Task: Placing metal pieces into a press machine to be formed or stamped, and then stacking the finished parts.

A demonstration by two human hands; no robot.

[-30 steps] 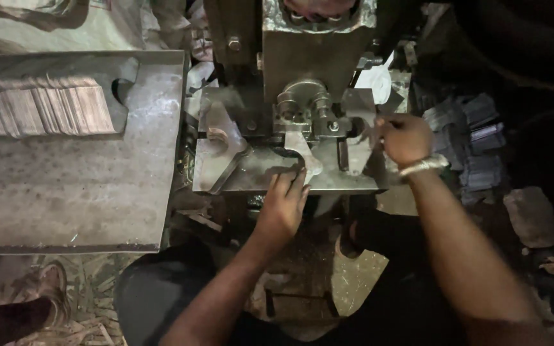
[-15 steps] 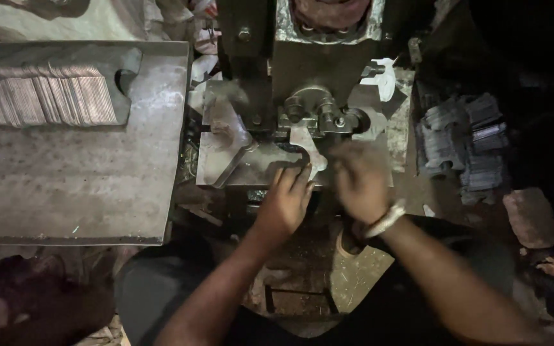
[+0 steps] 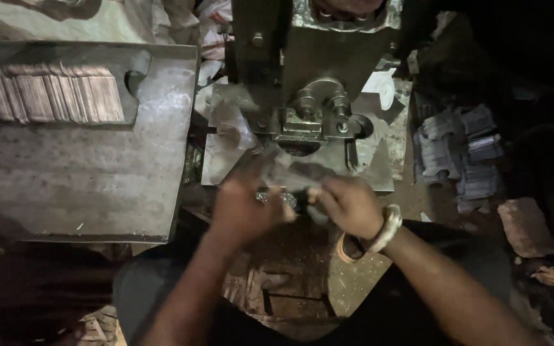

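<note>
Small metal piece (image 3: pixel 283 197), motion-blurred between left hand (image 3: pixel 246 208) and right hand (image 3: pixel 349 206)

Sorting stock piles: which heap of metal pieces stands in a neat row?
The pale thin metal plates on the left steel table; the dark notched pieces right lie jumbled.

A metal workshop is indicated by the heavy grey steel press machine (image 3: pixel 315 96), scarred steel worktable (image 3: pixel 91 173) and stacked stamped metal blanks (image 3: pixel 52 96).

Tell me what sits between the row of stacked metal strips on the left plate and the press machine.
In the head view, only bare plate with a curved notch at its edge separates the strips from the press.
</note>
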